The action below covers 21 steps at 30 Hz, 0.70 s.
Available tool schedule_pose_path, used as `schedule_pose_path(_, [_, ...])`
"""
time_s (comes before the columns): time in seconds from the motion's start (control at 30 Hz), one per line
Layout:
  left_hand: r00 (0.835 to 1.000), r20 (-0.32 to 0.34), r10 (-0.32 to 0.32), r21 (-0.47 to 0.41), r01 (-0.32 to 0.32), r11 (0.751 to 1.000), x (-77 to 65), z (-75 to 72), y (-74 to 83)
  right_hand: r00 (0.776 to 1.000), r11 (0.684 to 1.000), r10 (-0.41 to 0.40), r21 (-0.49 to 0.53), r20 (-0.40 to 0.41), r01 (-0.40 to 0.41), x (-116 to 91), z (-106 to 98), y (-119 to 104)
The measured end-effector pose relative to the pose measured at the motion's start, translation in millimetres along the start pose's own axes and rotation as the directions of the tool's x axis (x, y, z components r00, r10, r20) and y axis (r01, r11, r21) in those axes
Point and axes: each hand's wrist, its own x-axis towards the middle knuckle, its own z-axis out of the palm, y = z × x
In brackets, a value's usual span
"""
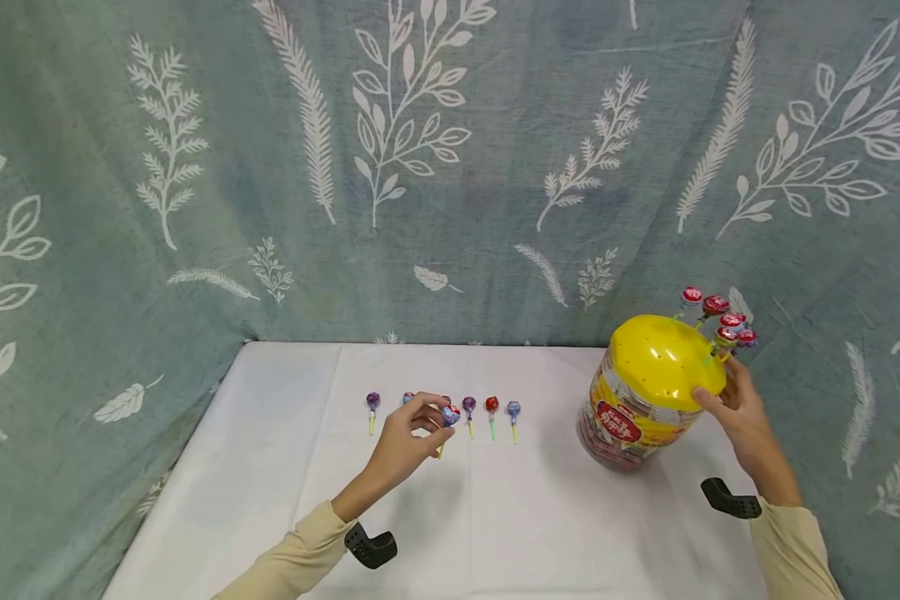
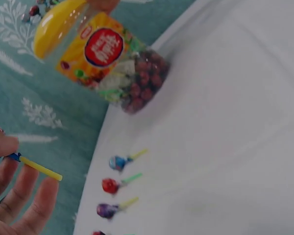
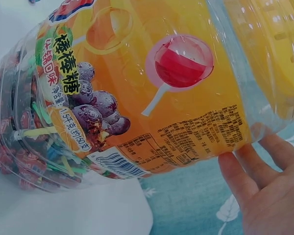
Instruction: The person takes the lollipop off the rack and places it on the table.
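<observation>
My left hand (image 1: 407, 437) pinches a lollipop (image 1: 450, 414) in a blue and red wrapper above the white table. Its yellow stick (image 2: 41, 169) points away from the fingers in the left wrist view. On the right stands a large clear candy jar (image 1: 618, 421) with a yellow lid (image 1: 656, 354) and many lollipops inside. My right hand (image 1: 742, 412) grips the jar near its top, thumb at the lid's edge, fingers along the far side. Several lollipops (image 1: 716, 305) stick up from the lid's right side, beside that hand.
Lollipops lie in a row across the white table (image 1: 525, 517): a purple one (image 1: 373, 400) at the left end, a red one (image 1: 492, 404) and a blue one (image 1: 513, 408) at the right. My left hand partly covers the row. A leaf-patterned green curtain (image 1: 480, 275) hangs behind.
</observation>
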Motion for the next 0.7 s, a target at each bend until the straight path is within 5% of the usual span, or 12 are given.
schedule_pose_path(0.43, [0.984,-0.13,-0.118,0.021,0.122,0.992,-15.5,-36.2,-44.1,1.0,1.0,-0.021,-0.002,-0.008,0.021,-2,4,1])
schedule_pose_path(0.7, [0.978,-0.149,-0.147,0.035,0.154,0.987,-22.5,-52.1,-32.6,1.0,1.0,-0.014,0.004,-0.012,0.014,-1,3,2])
